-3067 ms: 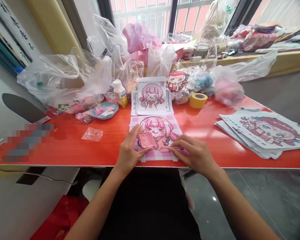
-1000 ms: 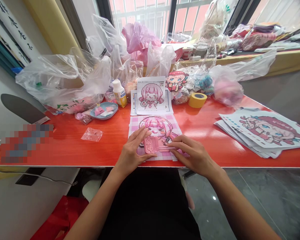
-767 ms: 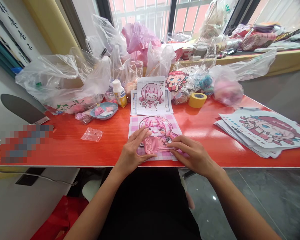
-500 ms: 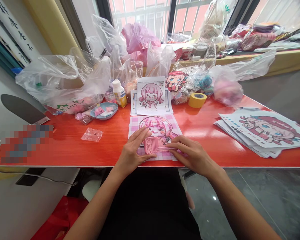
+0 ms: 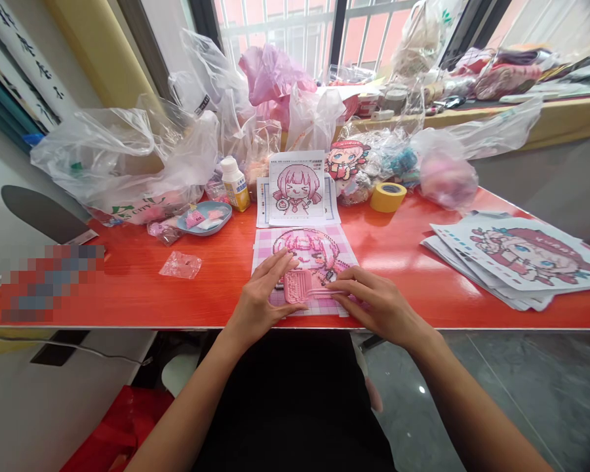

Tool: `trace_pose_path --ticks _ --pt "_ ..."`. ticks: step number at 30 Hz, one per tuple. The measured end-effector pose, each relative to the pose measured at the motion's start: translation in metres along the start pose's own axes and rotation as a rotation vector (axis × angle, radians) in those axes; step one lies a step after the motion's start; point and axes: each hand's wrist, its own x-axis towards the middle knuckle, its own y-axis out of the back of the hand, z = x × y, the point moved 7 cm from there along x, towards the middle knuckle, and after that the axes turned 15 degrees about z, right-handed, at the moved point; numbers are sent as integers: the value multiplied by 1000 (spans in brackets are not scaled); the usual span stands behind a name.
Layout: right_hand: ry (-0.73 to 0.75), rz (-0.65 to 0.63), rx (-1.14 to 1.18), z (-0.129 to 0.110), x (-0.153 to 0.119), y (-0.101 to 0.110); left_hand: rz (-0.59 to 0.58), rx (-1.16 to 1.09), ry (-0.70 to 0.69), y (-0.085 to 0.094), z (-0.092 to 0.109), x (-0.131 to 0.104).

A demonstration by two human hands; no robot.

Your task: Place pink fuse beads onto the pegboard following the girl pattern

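Note:
My left hand (image 5: 265,285) rests at the left side of a small pink bead tray (image 5: 297,287), its thumb along the lower edge and fingers near the upper left corner. The tray has grooves and small pink beads in it. My right hand (image 5: 373,298) pinches a thin pair of tweezers (image 5: 327,292), whose tips reach the tray's right side. Under both lies a pink-and-white checked pegboard sheet (image 5: 265,239) bearing a partly covered bead picture of a pink-haired figure (image 5: 305,242). Behind it stands a printed pattern (image 5: 297,190) of a similar figure.
A blue dish (image 5: 216,219) with small bead packets and a white-and-yellow bottle (image 5: 235,183) stand at back left. Yellow tape (image 5: 388,196) sits back right. Printed sheets (image 5: 526,255) lie right. A clear packet (image 5: 181,265) lies left; plastic bags (image 5: 128,157) crowd the back.

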Motion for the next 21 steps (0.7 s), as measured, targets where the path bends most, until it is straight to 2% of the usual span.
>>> trace_pose_path --ticks 21 --pt "12 12 3 -2 1 1 25 -19 -5 1 0 0"
